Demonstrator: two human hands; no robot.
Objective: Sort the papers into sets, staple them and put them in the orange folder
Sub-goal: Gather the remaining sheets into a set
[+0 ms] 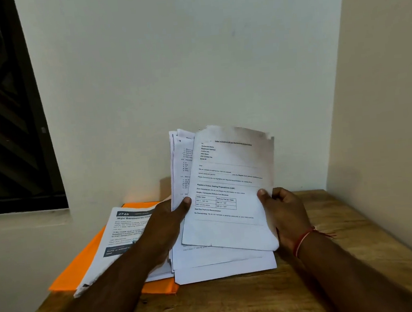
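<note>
Head view: held papers read "Unique Selling Propositions (USP)".

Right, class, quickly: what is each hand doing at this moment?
Left hand: grips the fanned papers by their left edge.
Right hand: pinches the front sheet at its right edge.
</note>
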